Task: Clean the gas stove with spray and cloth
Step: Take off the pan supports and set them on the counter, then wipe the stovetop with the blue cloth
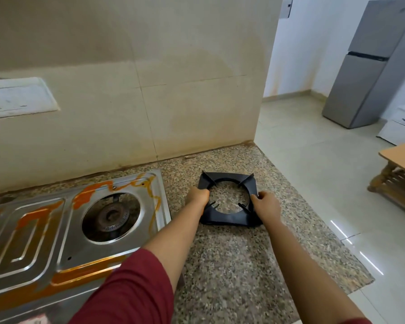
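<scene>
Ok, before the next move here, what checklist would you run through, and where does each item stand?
1. Black square metal pan support is off the stove, on the speckled granite counter: ok.
2. Left hand and right hand grip its opposite sides: ok.
3. Round burner in the stainless steel stove top is uncovered: ok.
4. Orange streaks are gone from the stove top: not ok.
5. Spray and cloth are at hand: cannot tell, neither is in view.

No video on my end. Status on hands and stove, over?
Left hand, right hand grip pan support at counter, right of stove. Burner bare, stove streaked orange. Nothing blocking the hands.
</scene>
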